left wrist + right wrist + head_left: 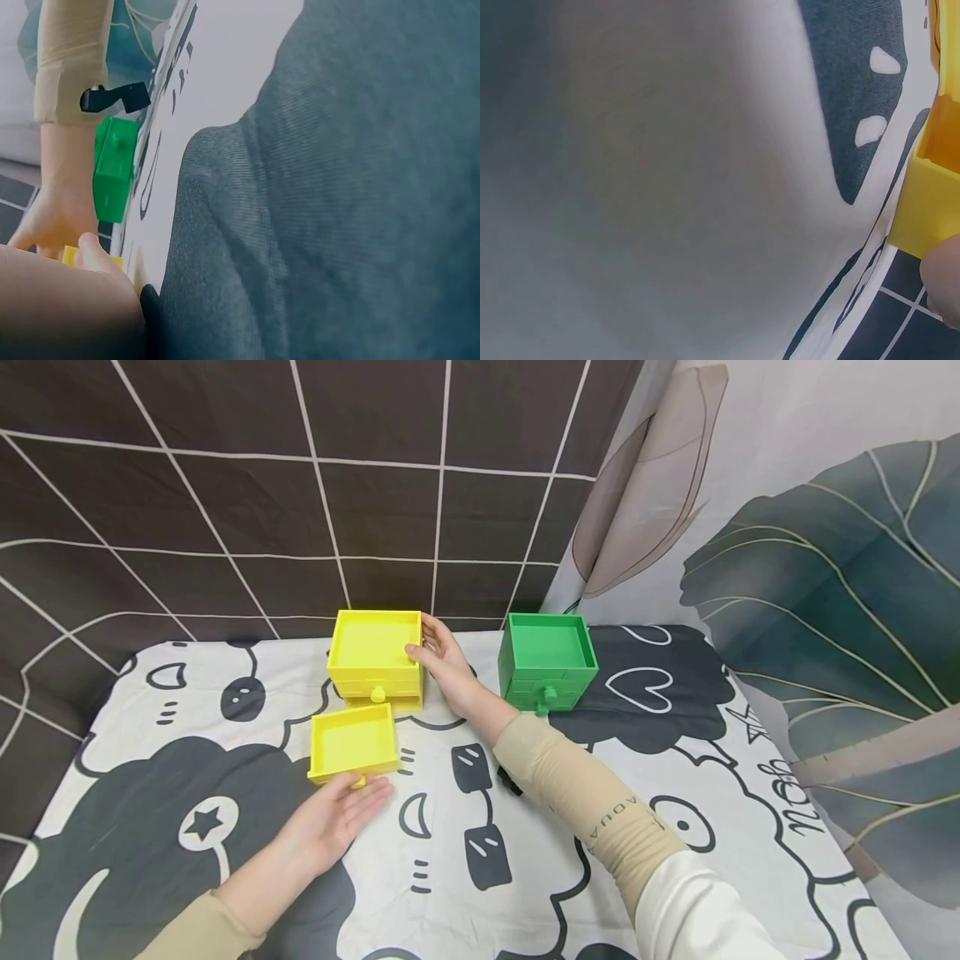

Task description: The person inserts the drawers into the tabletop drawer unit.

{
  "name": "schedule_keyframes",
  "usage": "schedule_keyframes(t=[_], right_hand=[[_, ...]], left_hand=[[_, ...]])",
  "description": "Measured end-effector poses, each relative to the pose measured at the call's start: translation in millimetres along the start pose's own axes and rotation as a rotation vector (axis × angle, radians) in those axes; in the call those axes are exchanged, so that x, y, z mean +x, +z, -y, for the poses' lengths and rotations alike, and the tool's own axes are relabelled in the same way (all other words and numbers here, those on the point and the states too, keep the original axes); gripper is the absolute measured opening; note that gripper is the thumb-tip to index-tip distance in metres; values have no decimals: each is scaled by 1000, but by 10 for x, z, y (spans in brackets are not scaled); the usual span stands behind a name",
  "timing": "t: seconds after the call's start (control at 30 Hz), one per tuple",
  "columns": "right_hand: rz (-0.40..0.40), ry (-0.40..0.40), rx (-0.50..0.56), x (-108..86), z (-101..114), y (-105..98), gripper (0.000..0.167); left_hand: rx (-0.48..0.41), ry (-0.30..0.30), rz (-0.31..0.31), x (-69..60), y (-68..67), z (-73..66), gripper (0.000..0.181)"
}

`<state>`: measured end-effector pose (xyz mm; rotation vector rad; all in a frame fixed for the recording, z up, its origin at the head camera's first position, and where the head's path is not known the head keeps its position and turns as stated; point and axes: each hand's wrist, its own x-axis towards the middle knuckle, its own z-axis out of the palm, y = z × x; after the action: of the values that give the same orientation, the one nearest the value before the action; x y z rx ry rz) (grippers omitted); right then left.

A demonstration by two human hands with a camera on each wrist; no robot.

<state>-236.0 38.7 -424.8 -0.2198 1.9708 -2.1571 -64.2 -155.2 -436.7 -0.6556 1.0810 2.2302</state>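
Observation:
A small yellow drawer cabinet [375,647] stands at the back of the table with an open tray top and a round knob. My right hand [447,672] grips its right side, thumb over the top rim and fingers behind. In the right wrist view, yellow cabinet walls [922,206] show beside a fingertip. In front lies a pulled-out yellow drawer [352,743], apart from the cabinet's upper front; whether its back end still touches the base is unclear. My left hand [330,822] is palm up at the drawer's front, fingers extended near its knob, thumb against the front edge.
A green drawer cabinet [547,647] with a knob stands right of the yellow one. A cartoon-printed cloth [525,827] covers the table. Behind rises a dark grid-patterned curtain [375,510]; a leaf-printed curtain [825,610] hangs at the right. A black device [116,97] sits on the right sleeve.

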Motion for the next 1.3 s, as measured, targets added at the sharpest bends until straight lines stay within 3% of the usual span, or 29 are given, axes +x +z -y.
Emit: schedule_keyframes(t=[0.73, 0.97, 1.3], right_hand=[[-5, 6, -15, -16, 0, 1, 69], [-2, 7, -23, -30, 17, 4, 70], [-5, 18, -26, -29, 16, 3, 69]], left_hand=[[81, 14, 48, 91, 138, 36, 21], [88, 12, 36, 112, 182, 17, 16], [115, -2, 24, 133, 226, -22, 29]])
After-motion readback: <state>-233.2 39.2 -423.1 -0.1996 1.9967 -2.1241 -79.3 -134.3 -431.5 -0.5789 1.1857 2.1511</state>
